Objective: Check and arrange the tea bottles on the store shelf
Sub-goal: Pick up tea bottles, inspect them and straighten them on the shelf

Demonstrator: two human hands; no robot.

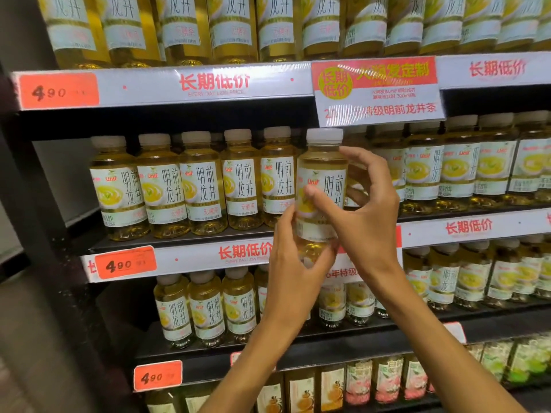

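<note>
Our 2 forearms reach up from the bottom edge toward the middle shelf (185,238). We have the left hand (293,263) cupped round the lower part of 1 tea bottle (323,186), fingers curled about its base and the thumb up along the left edge of its label. Our right hand (368,210) takes the same bottle higher up: the thumb presses across the front of the label, the index finger arches toward the shoulder just below the white cap (324,136), and the other fingers curl loosely behind the right side; whether they touch it we cannot tell. We hold the bottle upright, in front of the row (190,186) of matching bottles of yellow tea, its cap just under the hanging promo sign (378,90). To its left 5 bottles stand side by side with labels facing out; more fill the shelf to the right behind our right hand. Orange price tags (58,90) reading 4.90 sit on the shelf rails at the left, and the shelves above and below carry the same tea. On the lowest shelf we see bottles with orange and pink labels (359,383).
</note>
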